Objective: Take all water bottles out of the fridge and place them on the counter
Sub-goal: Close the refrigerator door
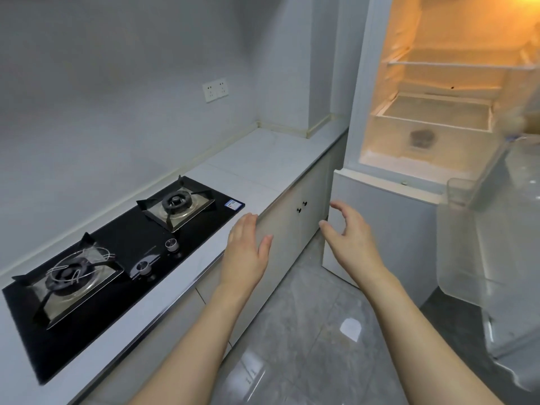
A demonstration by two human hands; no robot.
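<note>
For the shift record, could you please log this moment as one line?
left hand: open, empty | right hand: open, empty | fridge: open, lit | counter: no bottles | door-shelf bottles: blurred

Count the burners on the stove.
2. One burner sits at the far end of the black stove, toward the fridge; the other burner sits at the near end. None appears hidden.

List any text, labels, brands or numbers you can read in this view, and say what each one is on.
No text is legible in this view.
Blue and white sticker on the right corner of the black gas hob: printed, but too small and blurred to read.
Faint pale marking on the hob glass near the two knobs: too faint to read.
Wall sockets: no readable marking.
Fridge: no readable label.
</note>
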